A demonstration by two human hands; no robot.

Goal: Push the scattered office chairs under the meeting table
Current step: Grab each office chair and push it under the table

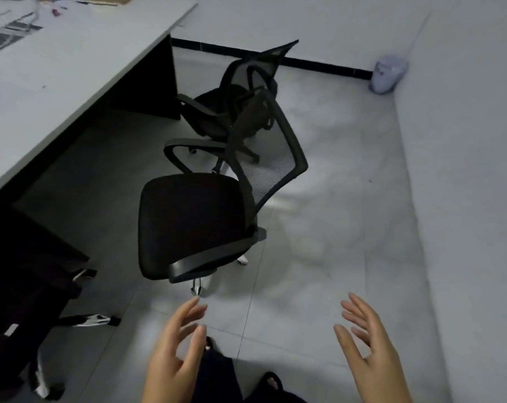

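Chairs sit loose on the tiled floor [333, 228] ahead of the person, none of them held. Both hands are empty and spread: the left hand [173, 356] is raised at the bottom centre with fingers apart and slightly curled, fingertips pointing toward the nearest chair, and the right hand [371, 344] is lifted beside it, well apart, palm turned inward and fingers fanned. Neither touches anything. Between the wrists, dark clothing and a foot in a dark sandal [271, 383] show at the lower edge.

Just beyond the left fingertips stands the nearest chair [188, 222], black, with a padded seat, a mesh back on its right side and curved armrests; its seat faces the bench and its near armrest is closest to the hands. It stands clear of the bench edge, out on the open floor. Behind it, close to its back, is a second black chair [231, 106] of the same kind, near the dark end panel of the bench. A third chair base [42, 344] with pale castors shows at the lower left, largely in shadow under the bench.

The bench [72, 68] runs along the left, pale-topped, with blurred items at its far end. A pale bag-like object [387, 72], too blurred to identify, sits in the far corner by the white wall [464, 170].
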